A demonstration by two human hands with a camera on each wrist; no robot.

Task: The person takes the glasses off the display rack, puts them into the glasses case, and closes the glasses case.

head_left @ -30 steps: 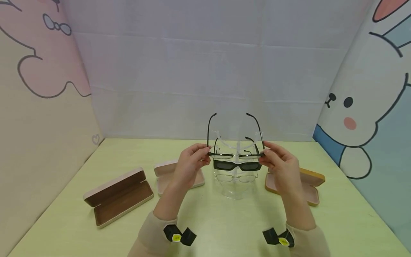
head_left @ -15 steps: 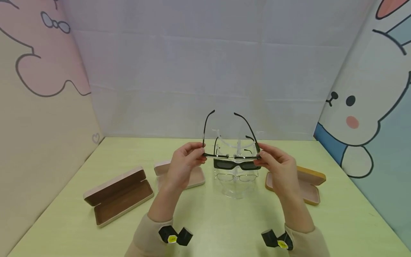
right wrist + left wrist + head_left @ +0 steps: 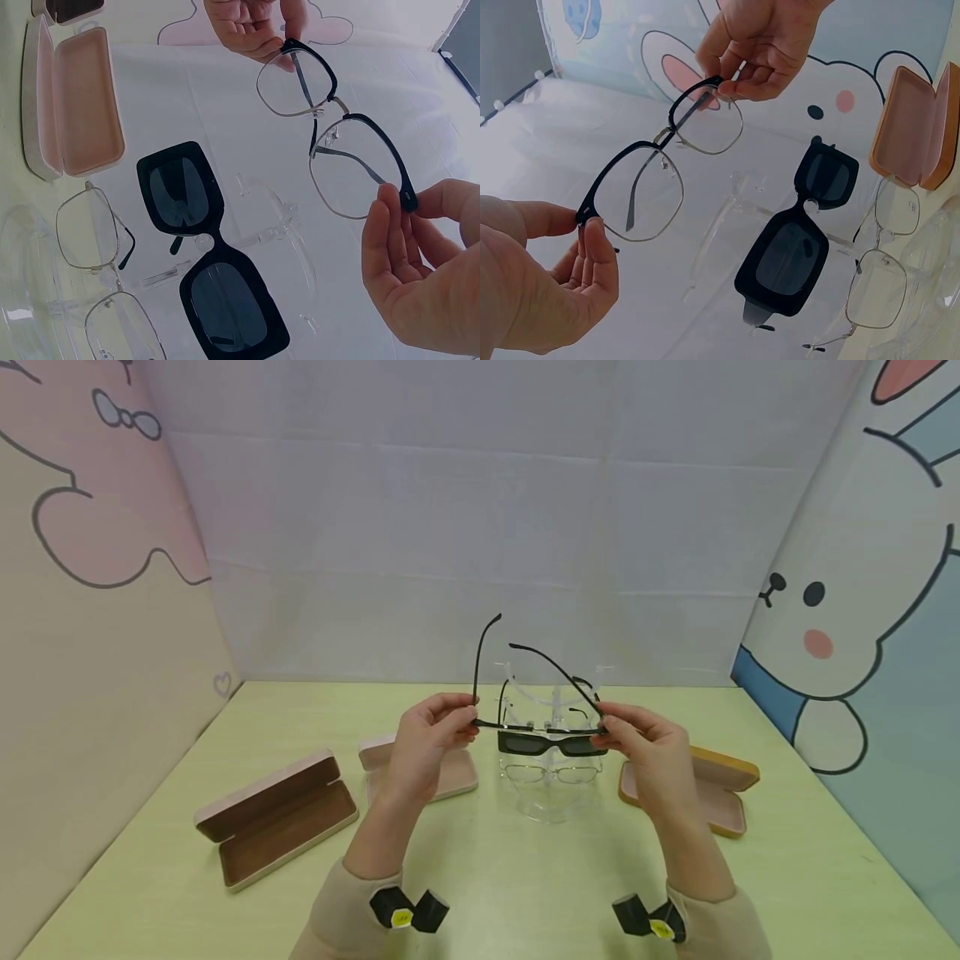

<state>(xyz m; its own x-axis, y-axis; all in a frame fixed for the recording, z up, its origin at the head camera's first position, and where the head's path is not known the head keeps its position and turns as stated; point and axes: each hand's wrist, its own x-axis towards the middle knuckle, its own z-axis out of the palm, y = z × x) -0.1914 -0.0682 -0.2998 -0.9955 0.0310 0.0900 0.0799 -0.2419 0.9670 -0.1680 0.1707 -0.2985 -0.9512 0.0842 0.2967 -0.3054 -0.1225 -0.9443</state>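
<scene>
Black-rimmed glasses (image 3: 538, 723): left hand (image 3: 427, 745) pinches one hinge corner, right hand (image 3: 643, 752) pinches other; no readable writing.

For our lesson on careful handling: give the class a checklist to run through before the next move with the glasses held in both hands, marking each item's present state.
1. Left hand pinches the glasses at one corner: ok.
2. Right hand pinches the other corner: ok.
3. Right-side temple swung inward, left one upright: ok.
4. Fingers off the lenses: ok.
5. Held glasses apart from the sunglasses on the clear stand: cannot tell.
6. An open case lies on the table: ok.
</scene>
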